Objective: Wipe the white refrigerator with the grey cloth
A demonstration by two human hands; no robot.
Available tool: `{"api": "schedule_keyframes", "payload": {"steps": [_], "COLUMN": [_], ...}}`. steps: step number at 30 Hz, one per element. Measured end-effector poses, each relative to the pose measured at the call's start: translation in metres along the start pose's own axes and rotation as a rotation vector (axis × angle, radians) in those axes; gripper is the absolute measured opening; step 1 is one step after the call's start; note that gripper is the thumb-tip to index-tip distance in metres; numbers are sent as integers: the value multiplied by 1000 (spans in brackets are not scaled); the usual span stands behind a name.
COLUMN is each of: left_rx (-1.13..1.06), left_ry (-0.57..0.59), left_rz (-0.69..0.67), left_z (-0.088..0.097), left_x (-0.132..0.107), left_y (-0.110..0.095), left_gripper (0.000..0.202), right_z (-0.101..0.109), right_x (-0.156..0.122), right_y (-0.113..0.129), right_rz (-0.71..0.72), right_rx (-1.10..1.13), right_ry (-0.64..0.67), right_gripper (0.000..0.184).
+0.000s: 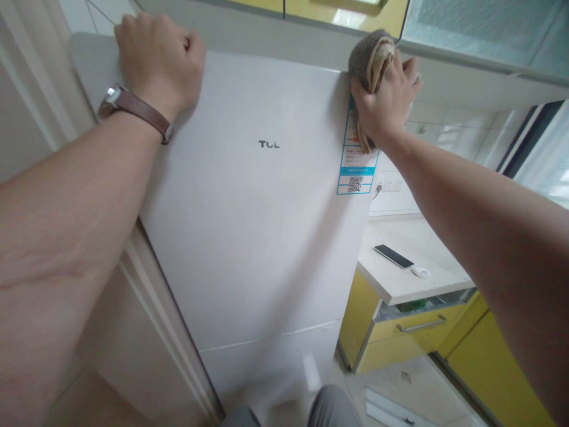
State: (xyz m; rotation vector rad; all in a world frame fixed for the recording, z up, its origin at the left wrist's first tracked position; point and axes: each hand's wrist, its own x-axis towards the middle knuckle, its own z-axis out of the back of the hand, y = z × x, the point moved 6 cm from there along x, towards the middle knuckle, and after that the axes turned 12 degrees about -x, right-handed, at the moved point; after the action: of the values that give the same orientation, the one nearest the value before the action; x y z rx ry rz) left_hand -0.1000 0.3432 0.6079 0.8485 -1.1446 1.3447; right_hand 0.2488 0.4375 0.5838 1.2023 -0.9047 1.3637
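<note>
A white refrigerator (249, 225) with a TCL logo fills the middle of the view. My right hand (386, 101) grips a bunched grey-brown cloth (367, 59) at the upper right edge of the door. The cloth partly covers a blue-bordered label (355, 169) with a QR code. My left hand (160, 62), with a brown-strapped watch (140, 112) on the wrist, is curled into a fist at the upper left of the refrigerator. Its fingertips are hidden, so whether they hold anything cannot be seen.
Right of the refrigerator, a pale countertop (427, 237) carries a phone (393, 256) and a small white round object (421, 272). Below is a yellow drawer (413, 332). Yellow cabinets (342, 15) hang overhead. A door frame (151, 302) runs along the left. A flat panel (395, 409) lies on the floor.
</note>
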Motion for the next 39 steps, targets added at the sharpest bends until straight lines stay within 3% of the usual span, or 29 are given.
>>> {"api": "schedule_keyframes", "payload": {"steps": [10,39], "left_rx": [13,45], "left_ry": [-50,-34], "left_rz": [-1,11], "left_z": [-5,-8], "left_x": [4,6], "left_y": [2,6], "left_gripper": [69,69], "right_z": [-3,-3], "right_x": [3,3], "right_y": [-1,-2], "right_rz": [-37,1], "right_rx": [16,4], "right_ry": [29,3], "right_gripper": [61,58]}}
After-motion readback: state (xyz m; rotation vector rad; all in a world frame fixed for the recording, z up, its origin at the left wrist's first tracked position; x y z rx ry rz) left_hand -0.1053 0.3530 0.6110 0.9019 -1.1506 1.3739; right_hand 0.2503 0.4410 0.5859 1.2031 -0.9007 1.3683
